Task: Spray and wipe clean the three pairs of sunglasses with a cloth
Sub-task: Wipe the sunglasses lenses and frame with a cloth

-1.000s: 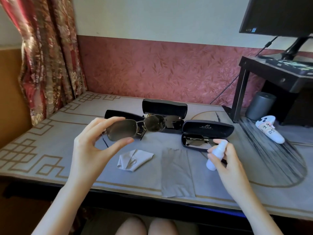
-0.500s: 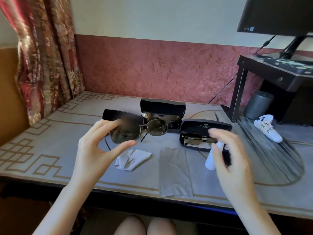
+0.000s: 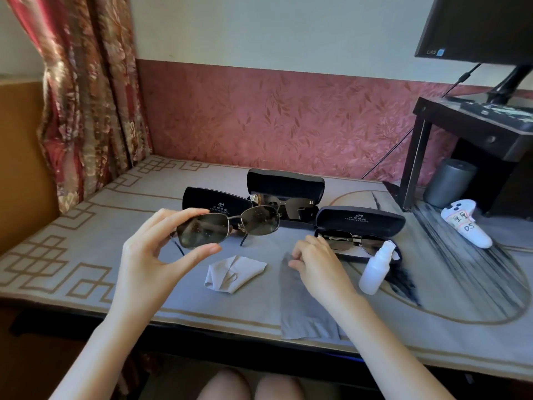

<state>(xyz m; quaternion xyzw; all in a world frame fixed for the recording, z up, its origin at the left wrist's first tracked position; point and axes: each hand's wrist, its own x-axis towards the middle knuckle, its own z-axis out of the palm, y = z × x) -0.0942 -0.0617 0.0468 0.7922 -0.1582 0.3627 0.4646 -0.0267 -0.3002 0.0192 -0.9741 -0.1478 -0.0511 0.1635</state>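
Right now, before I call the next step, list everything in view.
cases: three, black, open; left case, back case, right case
sunglasses: three, dark; one held, one in back case, one in right case
grey cloth: one, flat, near edge
pale cloth: one, crumpled, left of it
spray bottle: one, white, by right case
controller: one, white, far right
cylinder: one, grey, by stand
monitor: one, black, top right
curtain: one, red, left
left hand: holds sunglasses
right hand: pinches grey cloth
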